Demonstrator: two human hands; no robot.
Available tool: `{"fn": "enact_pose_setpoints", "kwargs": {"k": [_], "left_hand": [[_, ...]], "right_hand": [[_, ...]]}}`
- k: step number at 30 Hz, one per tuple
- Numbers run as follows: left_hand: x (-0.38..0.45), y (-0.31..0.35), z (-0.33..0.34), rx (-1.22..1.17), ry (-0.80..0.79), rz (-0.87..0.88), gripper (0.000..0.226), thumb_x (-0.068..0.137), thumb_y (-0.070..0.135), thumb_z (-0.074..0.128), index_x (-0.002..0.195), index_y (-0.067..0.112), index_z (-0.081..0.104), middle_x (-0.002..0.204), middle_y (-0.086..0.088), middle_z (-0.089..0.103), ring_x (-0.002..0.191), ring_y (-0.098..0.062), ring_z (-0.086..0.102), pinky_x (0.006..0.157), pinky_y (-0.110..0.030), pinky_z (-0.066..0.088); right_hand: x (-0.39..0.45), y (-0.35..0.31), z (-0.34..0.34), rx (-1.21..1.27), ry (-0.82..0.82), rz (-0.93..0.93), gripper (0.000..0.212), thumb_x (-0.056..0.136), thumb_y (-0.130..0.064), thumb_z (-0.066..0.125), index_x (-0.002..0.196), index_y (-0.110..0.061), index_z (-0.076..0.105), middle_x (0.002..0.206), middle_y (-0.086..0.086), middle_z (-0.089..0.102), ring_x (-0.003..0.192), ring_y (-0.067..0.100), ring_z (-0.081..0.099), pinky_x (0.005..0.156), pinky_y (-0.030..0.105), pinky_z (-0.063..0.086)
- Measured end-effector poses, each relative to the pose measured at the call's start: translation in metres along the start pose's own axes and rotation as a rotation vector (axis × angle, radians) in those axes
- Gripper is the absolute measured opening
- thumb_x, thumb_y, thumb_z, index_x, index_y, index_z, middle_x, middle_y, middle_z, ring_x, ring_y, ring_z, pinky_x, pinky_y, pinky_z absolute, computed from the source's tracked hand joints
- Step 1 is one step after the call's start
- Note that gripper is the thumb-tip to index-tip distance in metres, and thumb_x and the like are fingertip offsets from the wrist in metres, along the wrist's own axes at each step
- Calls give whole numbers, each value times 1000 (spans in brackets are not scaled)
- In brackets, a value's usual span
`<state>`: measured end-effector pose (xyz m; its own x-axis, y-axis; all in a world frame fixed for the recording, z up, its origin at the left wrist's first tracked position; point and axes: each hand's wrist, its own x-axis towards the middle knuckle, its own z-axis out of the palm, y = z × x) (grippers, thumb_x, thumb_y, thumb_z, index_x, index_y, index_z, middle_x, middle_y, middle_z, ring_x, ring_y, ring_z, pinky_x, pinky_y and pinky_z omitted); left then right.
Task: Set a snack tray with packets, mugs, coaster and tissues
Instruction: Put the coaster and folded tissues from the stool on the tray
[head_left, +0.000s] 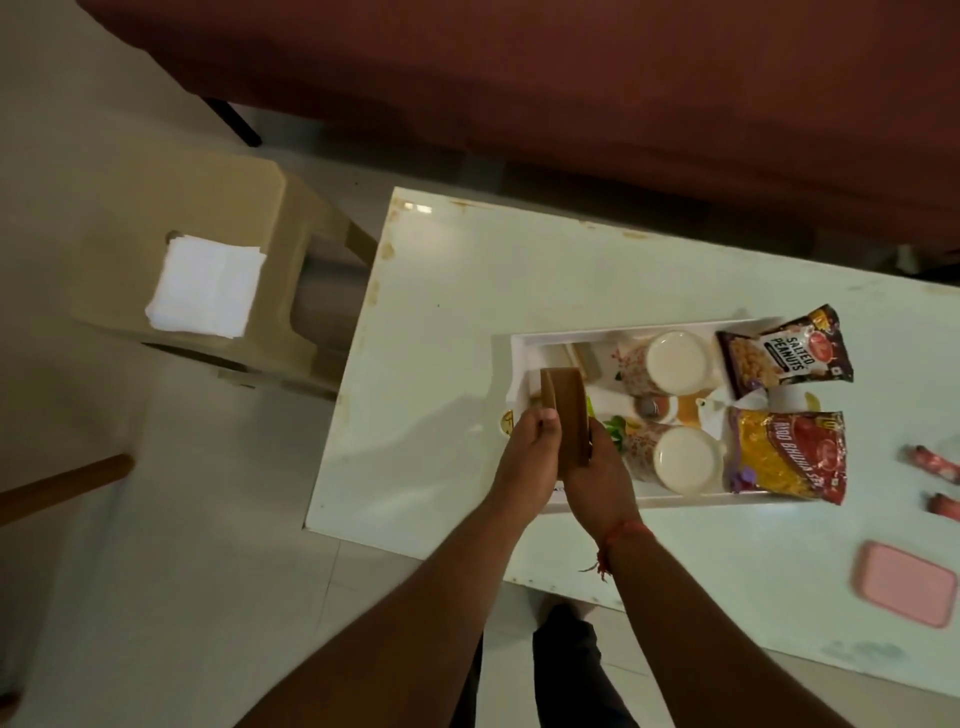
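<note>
Gripping brown coasters (566, 421) on edge between them, the left hand (527, 452) and right hand (597, 480) are clenched over the near-left corner of the white tray (524, 343) on the tabletop (467, 291). Two mugs (675, 361) lie on their sides in the tray, with a salted peanuts packet (784, 353) and a yellow snack packet (789, 457) at its right end. White tissues (205, 286) rest on a beige stool (130, 208), well apart, far left.
</note>
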<state>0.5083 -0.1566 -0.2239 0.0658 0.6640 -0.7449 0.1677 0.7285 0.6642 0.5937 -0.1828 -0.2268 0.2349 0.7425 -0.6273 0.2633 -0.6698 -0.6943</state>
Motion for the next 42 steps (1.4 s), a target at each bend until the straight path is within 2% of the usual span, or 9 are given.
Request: {"fn": "enact_pose_setpoints", "kwargs": {"k": [3, 6, 11, 16, 23, 30, 33, 39, 42], "left_hand": [[3, -5, 4, 9, -3, 9, 33, 103, 38, 31, 120, 18, 51, 114, -12, 62, 103, -24, 62, 82, -33, 50], [3, -13, 3, 27, 4, 45, 35, 103, 42, 29, 126, 24, 48, 111, 1, 61, 95, -5, 59, 71, -17, 46], [1, -25, -29, 148, 197, 207, 19, 101, 38, 38, 113, 30, 51, 107, 8, 62, 96, -5, 61, 75, -17, 47], [3, -30, -115, 151, 408, 212, 16, 100, 35, 43, 108, 27, 54, 110, 0, 64, 102, -20, 64, 92, -43, 53], [33, -6, -302, 462, 739, 225, 15, 93, 13, 54, 97, 1, 61, 99, -19, 61, 93, -35, 59, 80, -34, 43], [75, 18, -430, 592, 833, 157, 44, 93, 20, 58, 130, -2, 49, 131, -26, 49, 121, -40, 49, 106, -45, 39], [95, 21, -452, 658, 763, 159, 51, 95, 25, 53, 138, 0, 41, 139, -23, 45, 129, -37, 43, 108, -44, 34], [116, 20, -466, 779, 765, 24, 51, 96, 37, 49, 137, 8, 43, 139, -19, 41, 126, -36, 40, 105, -44, 35], [120, 25, -465, 694, 762, -29, 51, 94, 37, 54, 133, 5, 45, 134, -18, 47, 121, -36, 49, 100, -44, 42]], "right_hand": [[5, 9, 0, 0, 0, 0, 25, 90, -20, 53, 104, -41, 53, 93, -10, 67, 85, 13, 66, 73, 34, 54], [6, 15, -1, -18, -24, 16, 37, 90, -21, 54, 126, -31, 49, 114, -5, 66, 103, 19, 64, 88, 36, 53], [-9, 12, -3, -151, 85, 15, 69, 92, -14, 53, 152, -19, 19, 158, 4, 29, 144, 21, 28, 110, 29, 24], [-33, -18, 22, -221, 176, -261, 71, 82, 5, 50, 144, -24, 32, 147, -2, 42, 133, 13, 40, 106, 28, 34], [-6, -87, 146, -326, -242, -426, 54, 90, -5, 53, 142, -16, 42, 147, -1, 45, 133, 13, 42, 112, 25, 30], [56, -181, 287, -214, -447, -143, 25, 92, -25, 54, 114, -13, 55, 117, 11, 63, 97, 25, 60, 82, 35, 48], [81, -201, 334, -136, -395, -79, 35, 93, -33, 55, 122, -13, 52, 107, 6, 63, 91, 22, 61, 73, 34, 52], [111, -210, 383, -82, -326, 22, 44, 95, -31, 56, 128, -3, 53, 124, 12, 62, 103, 30, 61, 93, 43, 55], [118, -209, 388, -110, -269, 20, 40, 94, -29, 59, 126, -7, 51, 116, 6, 59, 93, 21, 55, 91, 31, 51]]}}
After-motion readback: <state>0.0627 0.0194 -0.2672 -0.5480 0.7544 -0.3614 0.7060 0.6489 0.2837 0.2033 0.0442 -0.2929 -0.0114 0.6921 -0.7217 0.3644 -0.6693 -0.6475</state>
